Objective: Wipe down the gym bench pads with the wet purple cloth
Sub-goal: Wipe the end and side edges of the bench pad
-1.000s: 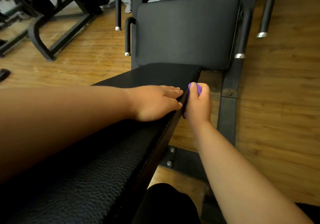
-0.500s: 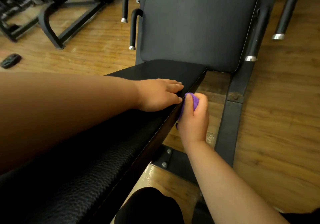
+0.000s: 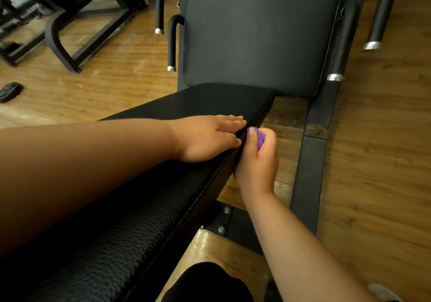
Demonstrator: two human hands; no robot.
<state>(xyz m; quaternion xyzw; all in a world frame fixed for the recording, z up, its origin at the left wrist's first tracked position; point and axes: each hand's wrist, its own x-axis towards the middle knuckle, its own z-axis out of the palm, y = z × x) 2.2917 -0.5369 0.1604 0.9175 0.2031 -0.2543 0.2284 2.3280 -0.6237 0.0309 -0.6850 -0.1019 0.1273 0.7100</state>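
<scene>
Cloth (image 3: 260, 139) gripped in right hand (image 3: 257, 166), against pad (image 3: 210, 101) edge; left hand (image 3: 207, 138) flat on pad top

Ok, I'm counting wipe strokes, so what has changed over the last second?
The right hand, gripping the purple cloth, slid a little along the right side edge of the bench pad, away from its far corner and toward the person. The left hand stayed flat on the pad's top. The grip on the cloth is unchanged, and nothing was let go.
</scene>
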